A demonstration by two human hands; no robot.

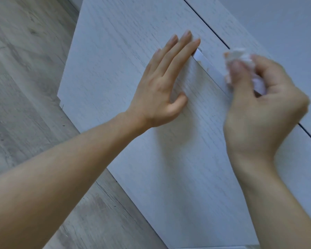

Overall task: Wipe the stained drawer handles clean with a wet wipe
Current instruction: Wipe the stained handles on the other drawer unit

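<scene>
The drawer handle [207, 66], a slim metal bar, runs diagonally from upper left to lower right across the drawer front [126, 56]. The right hand [262, 97], its grip clenched around the crumpled wet wipe [241, 57], sits at the bar's lower-right end and is the nearer one. The left hand [162, 83] lies flat and released on the front, fingertips beside the upper-left end.

Left hand [158, 87] lies flat on the drawer front [126, 56], just left of the handle [207, 66]. Right hand [262, 97] presses a wipe [241, 56] on the handle's right end. Floor [25, 72] runs off left.

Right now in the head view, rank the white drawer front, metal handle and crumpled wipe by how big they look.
1. White wood-grain drawer front, by far.
2 and 3. Unsure: the silver metal handle and crumpled white wet wipe are both partly hidden.
</scene>
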